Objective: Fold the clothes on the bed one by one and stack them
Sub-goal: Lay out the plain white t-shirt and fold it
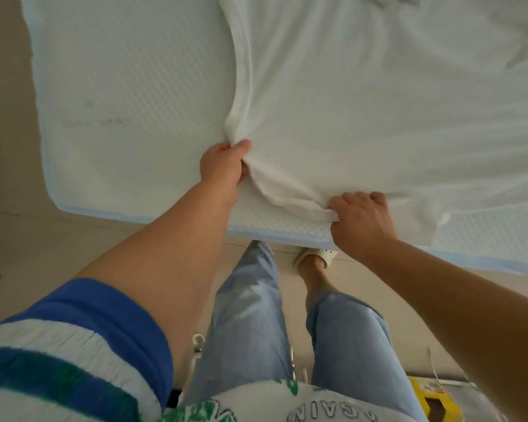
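A large white garment lies spread over the right and middle of the white mattress. My left hand grips a bunched fold of its left edge near the mattress's front. My right hand pinches the garment's near hem at the front edge of the bed. The cloth sags in wrinkles between the two hands. More crumpled white fabric shows at the top edge of the view.
The mattress's blue-trimmed front edge runs just ahead of my legs in light blue trousers. Beige floor lies to the left. A yellow box sits on the floor at lower right.
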The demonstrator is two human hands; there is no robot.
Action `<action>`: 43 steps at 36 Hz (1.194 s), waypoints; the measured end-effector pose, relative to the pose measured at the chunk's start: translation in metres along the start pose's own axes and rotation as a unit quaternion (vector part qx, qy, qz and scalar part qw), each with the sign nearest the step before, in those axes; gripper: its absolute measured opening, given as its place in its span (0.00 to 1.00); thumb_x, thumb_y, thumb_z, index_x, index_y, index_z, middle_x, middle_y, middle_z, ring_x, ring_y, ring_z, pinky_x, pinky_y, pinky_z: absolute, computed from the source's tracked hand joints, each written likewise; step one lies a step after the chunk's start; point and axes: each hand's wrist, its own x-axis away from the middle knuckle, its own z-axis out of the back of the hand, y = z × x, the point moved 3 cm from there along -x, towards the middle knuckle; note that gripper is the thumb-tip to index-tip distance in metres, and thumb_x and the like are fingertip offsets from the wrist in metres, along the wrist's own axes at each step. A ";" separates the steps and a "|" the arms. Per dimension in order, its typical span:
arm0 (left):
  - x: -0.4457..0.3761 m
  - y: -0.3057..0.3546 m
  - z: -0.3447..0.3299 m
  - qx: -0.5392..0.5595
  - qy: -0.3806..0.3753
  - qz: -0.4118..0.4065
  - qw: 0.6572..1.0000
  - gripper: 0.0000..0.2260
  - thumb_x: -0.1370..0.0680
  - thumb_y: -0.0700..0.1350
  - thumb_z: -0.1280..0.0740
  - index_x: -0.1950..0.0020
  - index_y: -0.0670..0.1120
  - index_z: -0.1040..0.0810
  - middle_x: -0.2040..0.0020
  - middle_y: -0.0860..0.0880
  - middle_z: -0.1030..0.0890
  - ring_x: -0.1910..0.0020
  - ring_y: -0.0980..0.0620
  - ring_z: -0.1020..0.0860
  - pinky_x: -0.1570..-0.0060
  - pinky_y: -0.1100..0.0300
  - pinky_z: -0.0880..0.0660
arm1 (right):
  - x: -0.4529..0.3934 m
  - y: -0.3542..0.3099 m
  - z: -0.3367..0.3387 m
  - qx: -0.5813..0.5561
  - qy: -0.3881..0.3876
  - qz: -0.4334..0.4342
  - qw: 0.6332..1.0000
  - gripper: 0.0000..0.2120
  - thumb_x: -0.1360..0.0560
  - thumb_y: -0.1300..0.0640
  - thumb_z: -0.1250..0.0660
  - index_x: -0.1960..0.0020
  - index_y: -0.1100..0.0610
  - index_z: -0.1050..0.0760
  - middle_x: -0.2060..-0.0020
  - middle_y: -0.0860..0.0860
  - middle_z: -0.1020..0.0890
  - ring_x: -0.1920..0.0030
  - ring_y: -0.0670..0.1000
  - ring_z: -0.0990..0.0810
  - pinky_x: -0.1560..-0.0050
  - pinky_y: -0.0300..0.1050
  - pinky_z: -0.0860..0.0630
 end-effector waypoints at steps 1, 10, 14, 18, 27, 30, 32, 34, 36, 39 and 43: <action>0.002 -0.002 0.000 0.009 0.007 -0.003 1.000 0.08 0.28 0.45 0.28 0.63 0.46 0.25 0.63 0.48 0.21 0.66 0.51 0.22 0.57 0.55 0.22 | 0.006 -0.001 -0.001 -0.005 -0.005 0.010 1.000 0.14 0.30 0.58 0.39 0.46 0.49 0.25 0.53 0.47 0.21 0.49 0.52 0.25 0.49 0.45 0.47; 0.047 -0.054 -0.022 -0.039 -0.085 0.090 0.992 0.09 0.27 0.51 0.29 0.56 0.46 0.23 0.61 0.48 0.18 0.61 0.52 0.18 0.64 0.60 0.24 | 0.078 0.021 -0.020 -0.261 -0.080 0.002 0.962 0.15 0.25 0.54 0.36 0.38 0.51 0.28 0.43 0.48 0.23 0.44 0.51 0.25 0.50 0.40 0.33; 0.065 -0.090 -0.035 -0.122 -0.118 0.088 0.982 0.05 0.25 0.46 0.32 0.52 0.46 0.24 0.58 0.47 0.18 0.62 0.52 0.19 0.63 0.59 0.25 | 0.096 0.040 -0.038 -0.358 -0.134 -0.087 0.920 0.14 0.27 0.52 0.34 0.42 0.48 0.25 0.52 0.41 0.21 0.54 0.44 0.23 0.57 0.31 0.31; 0.065 -0.107 -0.034 -0.088 -0.051 0.080 0.992 0.03 0.24 0.40 0.37 0.57 0.46 0.25 0.60 0.46 0.19 0.70 0.54 0.19 0.70 0.62 0.25 | 0.103 0.061 -0.056 -0.361 -0.102 -0.165 0.912 0.11 0.26 0.51 0.34 0.44 0.49 0.24 0.55 0.41 0.22 0.58 0.44 0.24 0.58 0.37 0.32; 0.079 -0.123 -0.047 0.064 -0.051 0.137 0.987 0.04 0.25 0.43 0.31 0.54 0.45 0.24 0.58 0.48 0.20 0.63 0.54 0.20 0.68 0.62 0.24 | 0.088 0.108 -0.060 -0.492 0.096 -0.453 0.737 0.32 0.29 0.50 0.30 0.29 0.52 0.40 0.34 0.51 0.36 0.35 0.53 0.34 0.36 0.51 0.32; 0.090 -0.133 -0.062 0.054 -0.088 0.174 0.979 0.07 0.25 0.43 0.31 0.49 0.45 0.25 0.52 0.47 0.20 0.56 0.51 0.21 0.63 0.60 0.25 | 0.077 0.112 -0.053 -0.434 0.097 -0.404 0.800 0.23 0.27 0.49 0.33 0.34 0.52 0.31 0.36 0.53 0.34 0.36 0.55 0.33 0.36 0.52 0.33; 0.095 -0.137 -0.067 0.061 -0.082 0.172 0.980 0.06 0.24 0.43 0.32 0.48 0.45 0.26 0.51 0.47 0.20 0.55 0.50 0.21 0.65 0.60 0.25 | 0.075 0.110 -0.050 -0.387 0.077 -0.366 0.843 0.18 0.26 0.47 0.36 0.41 0.57 0.25 0.40 0.54 0.30 0.40 0.57 0.31 0.39 0.53 0.32; 0.096 -0.137 -0.066 0.075 -0.060 0.153 0.983 0.02 0.23 0.43 0.34 0.51 0.46 0.26 0.53 0.47 0.20 0.58 0.51 0.21 0.70 0.60 0.23 | 0.080 0.107 -0.051 -0.394 0.069 -0.344 0.850 0.14 0.27 0.48 0.37 0.52 0.59 0.24 0.51 0.53 0.25 0.52 0.55 0.27 0.53 0.48 0.28; 0.094 -0.136 -0.060 0.063 -0.040 0.120 0.990 0.02 0.22 0.45 0.35 0.54 0.48 0.26 0.56 0.48 0.21 0.60 0.51 0.22 0.74 0.63 0.24 | 0.094 0.100 -0.060 -0.455 0.029 -0.340 0.823 0.09 0.27 0.51 0.35 0.59 0.57 0.25 0.64 0.50 0.24 0.64 0.51 0.27 0.67 0.43 0.33; 0.086 -0.136 -0.045 -0.047 -0.018 0.064 0.997 0.04 0.23 0.46 0.34 0.57 0.48 0.25 0.54 0.45 0.20 0.59 0.48 0.21 0.64 0.56 0.21 | 0.120 0.085 -0.083 -0.615 -0.070 -0.364 0.696 0.03 0.27 0.56 0.32 0.59 0.55 0.24 0.64 0.50 0.22 0.65 0.49 0.24 0.64 0.42 0.29; 0.081 -0.138 -0.030 -0.195 -0.027 0.022 0.980 0.07 0.26 0.47 0.32 0.60 0.46 0.24 0.56 0.43 0.18 0.59 0.44 0.19 0.53 0.49 0.21 | 0.137 0.075 -0.110 -0.619 -0.125 -0.384 0.673 0.04 0.25 0.57 0.33 0.53 0.57 0.25 0.61 0.52 0.20 0.64 0.49 0.23 0.63 0.42 0.28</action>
